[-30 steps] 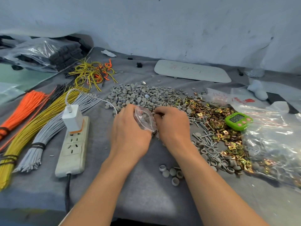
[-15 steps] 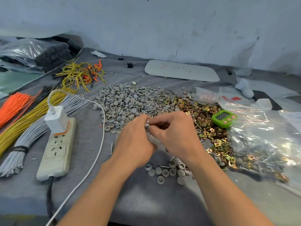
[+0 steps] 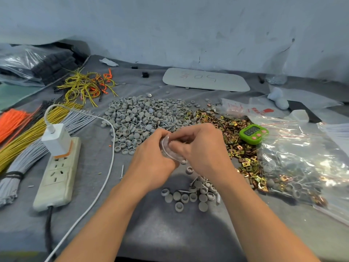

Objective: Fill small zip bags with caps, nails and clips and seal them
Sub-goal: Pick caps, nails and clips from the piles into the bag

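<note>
Head view, one entry per item. Left hand: curled, thumb and fingers pinching the near-left side of the small zip bag. Right hand: curled likewise, fingertips gripping the same bag from the right, knuckles up; touching the left hand at the thumbs. Small zip bag: clear, crumpled, held between both hands just above the grey cloth, in front of the cap pile; contents too blurred to tell, seal state not readable. Cap pile: grey round caps, heaped behind the hands, a few nails mixed in along its near edge. Clips: brass-coloured, spread to the right of the caps, running under and beside the right wrist. Loose caps: small cluster with several nails, lying on the cloth between the forearms. Single nail: alone, left of the left wrist. Green timer: resting on the clips. Large clear bag: at right, lying flat, holding mixed caps, clips and nails. Power strip: at left, white charger plugged in, white cable trailing toward the near edge. Wire bundles: orange, yellow, grey, side by side at far left. White board: flat, near the wall.
</note>
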Action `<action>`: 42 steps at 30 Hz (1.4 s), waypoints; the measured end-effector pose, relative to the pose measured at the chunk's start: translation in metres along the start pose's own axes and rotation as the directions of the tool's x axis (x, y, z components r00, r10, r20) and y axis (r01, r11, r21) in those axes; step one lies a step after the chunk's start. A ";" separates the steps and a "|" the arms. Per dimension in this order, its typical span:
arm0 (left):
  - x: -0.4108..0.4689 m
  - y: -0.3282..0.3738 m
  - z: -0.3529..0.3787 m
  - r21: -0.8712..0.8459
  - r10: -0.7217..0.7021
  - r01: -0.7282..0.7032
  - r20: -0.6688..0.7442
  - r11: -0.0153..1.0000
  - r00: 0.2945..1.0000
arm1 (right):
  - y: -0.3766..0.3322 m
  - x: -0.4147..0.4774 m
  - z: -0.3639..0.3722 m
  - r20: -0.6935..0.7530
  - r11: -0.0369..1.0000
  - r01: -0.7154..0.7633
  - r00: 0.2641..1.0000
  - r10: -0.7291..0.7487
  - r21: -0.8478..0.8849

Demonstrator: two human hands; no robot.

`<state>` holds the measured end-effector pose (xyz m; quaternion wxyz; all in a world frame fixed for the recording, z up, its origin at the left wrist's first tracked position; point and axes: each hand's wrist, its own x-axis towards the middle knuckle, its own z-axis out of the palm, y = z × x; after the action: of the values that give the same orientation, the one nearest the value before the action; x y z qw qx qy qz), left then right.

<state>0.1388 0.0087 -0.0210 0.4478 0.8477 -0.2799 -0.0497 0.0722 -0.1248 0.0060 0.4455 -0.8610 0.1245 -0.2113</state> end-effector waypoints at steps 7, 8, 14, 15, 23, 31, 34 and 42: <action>0.000 0.004 0.000 -0.060 -0.056 0.057 0.007 0.997 0.998 | -0.001 0.000 0.002 0.017 0.996 -0.050 0.999 0.049 0.068; 0.001 0.004 0.000 -0.068 -0.065 0.065 0.007 0.996 0.998 | -0.002 0.000 0.003 0.020 0.997 -0.039 0.999 0.038 0.062; 0.004 0.002 -0.004 -0.156 -0.109 0.098 -0.063 0.983 0.992 | -0.004 0.003 0.000 -0.225 0.985 0.021 0.974 0.019 0.172; 0.004 0.000 -0.006 -0.179 -0.117 0.099 -0.092 0.979 0.989 | -0.002 0.006 0.000 -0.260 0.986 -0.012 0.964 0.056 0.167; 0.001 -0.003 -0.023 -0.189 -0.117 0.050 -0.365 0.981 0.923 | 0.019 0.024 0.033 0.239 0.857 0.019 0.963 0.123 -0.516; 0.002 -0.003 -0.026 -0.150 -0.123 0.072 -0.363 0.986 0.924 | 0.014 0.028 0.051 0.090 0.811 0.007 0.994 0.057 -0.586; 0.002 -0.004 -0.027 -0.127 -0.114 0.071 -0.367 0.989 0.923 | 0.011 0.024 0.051 0.041 0.815 -0.020 0.998 0.054 -0.579; 0.001 -0.005 -0.024 -0.050 -0.086 0.073 -0.347 0.996 0.934 | 0.013 0.018 0.037 -0.123 0.938 -0.030 0.992 -0.014 -0.344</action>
<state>0.1496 0.0279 -0.0104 0.5031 0.8456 -0.1606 0.0783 0.1047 -0.1128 -0.0188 0.2797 -0.9106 0.1906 -0.2374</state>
